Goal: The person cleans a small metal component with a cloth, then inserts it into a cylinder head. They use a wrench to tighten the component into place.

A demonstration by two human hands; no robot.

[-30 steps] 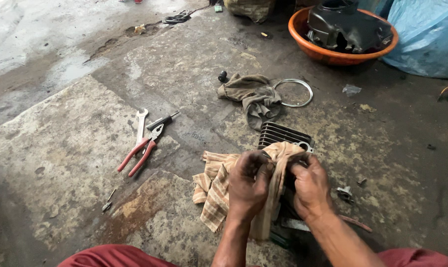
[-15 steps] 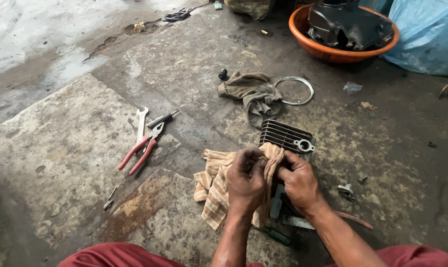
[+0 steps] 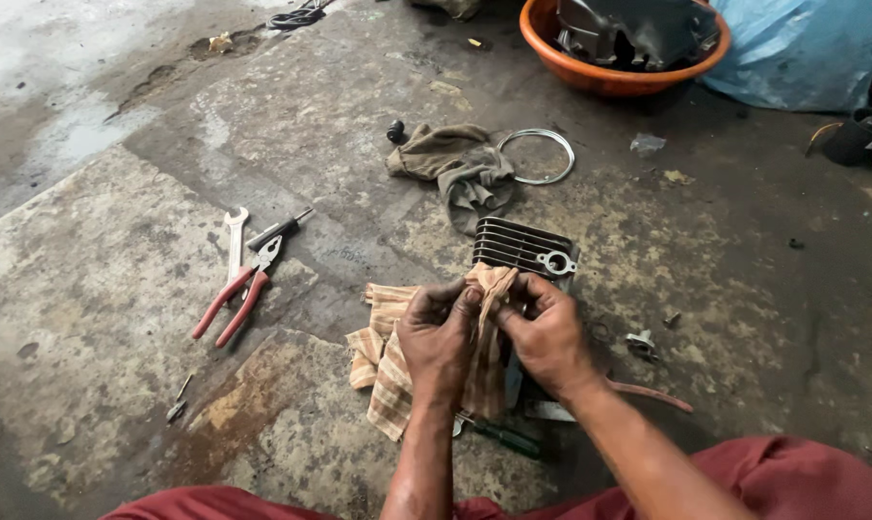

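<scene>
Since the earlier frames, both hands are being seen drawn closer together over the cloth, and more of the finned part is being left uncovered beyond them.

Nearest the camera, red-clad knees (image 3: 802, 481) are being shown at the bottom edge, with both forearms being extended forward from between them. A green-handled screwdriver (image 3: 503, 438) is being left on the concrete floor (image 3: 99, 318), just under the wrists.

A striped, tan checked cloth (image 3: 383, 361) is being gripped by both hands. The left hand (image 3: 441, 332) is being held closed, its fingers curled round a bunched fold of the cloth. The right hand (image 3: 546, 332) is likewise being kept closed on the same fold, thumb and fingers pinching it from the other side. The cloth is being pressed against a dark finned engine cylinder (image 3: 522, 246), which is lying on the floor directly beyond the knuckles and partly under the fabric.

To the left, well apart from the hands, red-handled pliers (image 3: 234, 299) are lying beside a small spanner (image 3: 234, 241) and a black-handled screwdriver (image 3: 277, 229).

Farther off, a crumpled grey-green rag (image 3: 455, 164) is lying touching a thin metal ring (image 3: 537, 156).

At the far edge, an orange basin (image 3: 599, 72) is being occupied by dark engine parts (image 3: 638, 29), with a blue plastic sack (image 3: 802, 48) just beside it.
</scene>
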